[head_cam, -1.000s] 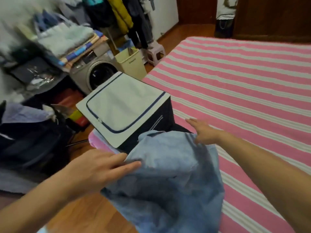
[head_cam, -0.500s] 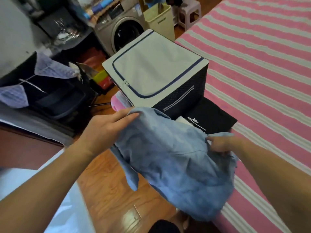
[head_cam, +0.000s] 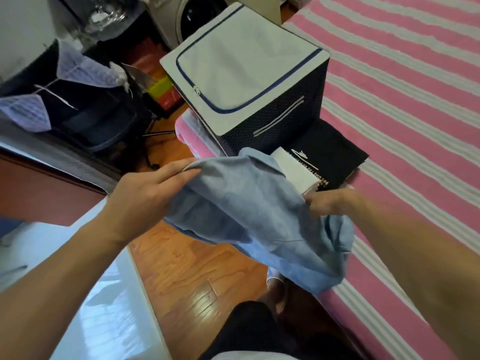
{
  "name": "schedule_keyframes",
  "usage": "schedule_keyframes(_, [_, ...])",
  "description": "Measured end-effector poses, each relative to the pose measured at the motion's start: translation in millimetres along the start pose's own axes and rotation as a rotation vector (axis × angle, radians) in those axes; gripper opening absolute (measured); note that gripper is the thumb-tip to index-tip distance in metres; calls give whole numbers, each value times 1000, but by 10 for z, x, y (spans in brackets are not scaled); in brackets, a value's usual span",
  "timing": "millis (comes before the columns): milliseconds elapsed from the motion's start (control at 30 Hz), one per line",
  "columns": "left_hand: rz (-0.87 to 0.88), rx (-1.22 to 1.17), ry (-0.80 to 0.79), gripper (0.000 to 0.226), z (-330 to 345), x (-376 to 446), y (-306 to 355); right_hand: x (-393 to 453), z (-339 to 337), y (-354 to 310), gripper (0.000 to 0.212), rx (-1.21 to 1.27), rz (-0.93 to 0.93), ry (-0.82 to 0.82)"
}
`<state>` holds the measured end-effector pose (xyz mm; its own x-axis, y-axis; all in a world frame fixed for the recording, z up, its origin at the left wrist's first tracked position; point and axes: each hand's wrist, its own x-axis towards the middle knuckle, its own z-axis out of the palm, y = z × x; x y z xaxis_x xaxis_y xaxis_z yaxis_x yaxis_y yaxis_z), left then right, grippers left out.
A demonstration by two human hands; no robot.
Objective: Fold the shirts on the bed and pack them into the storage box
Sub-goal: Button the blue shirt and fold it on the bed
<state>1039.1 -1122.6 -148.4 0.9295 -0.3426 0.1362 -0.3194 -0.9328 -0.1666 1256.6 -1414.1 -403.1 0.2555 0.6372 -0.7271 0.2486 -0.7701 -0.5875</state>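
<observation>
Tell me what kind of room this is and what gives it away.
Most likely a bedroom in a home that doubles as a laundry corner: a bed with a pink striped sheet, a front-loading washing machine and a fabric storage box.

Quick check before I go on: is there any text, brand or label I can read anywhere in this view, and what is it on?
Black folded garment: a line of white print runs along its near edge, upside down to the camera and blurred; not legible.
White logo mark above that print: a shape, no letters I can make out.
Storage box: no text visible.
Blue shirt: no label visible.
</observation>
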Motion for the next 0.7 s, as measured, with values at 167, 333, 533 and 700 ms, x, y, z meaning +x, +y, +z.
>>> schedule_keyframes(167, [-142, -72, -7, 57, 38, 57, -156, -398, 143, 443, 9, 194, -50, 649])
schedule_keyframes(333, [-10, -152, 109, 70, -213, 1194, -22, -2278, -371, 869, 27, 134, 74, 1117])
schedule_keyframes(533, [392, -73, 374, 75, -1304, 3081, 257, -4990, -1063, 695, 30, 161, 63, 1875])
schedule_keyframes(700, [570, -14, 528, 128, -1879, 4105, 520, -6363, -703, 724, 20, -673, 353, 1459])
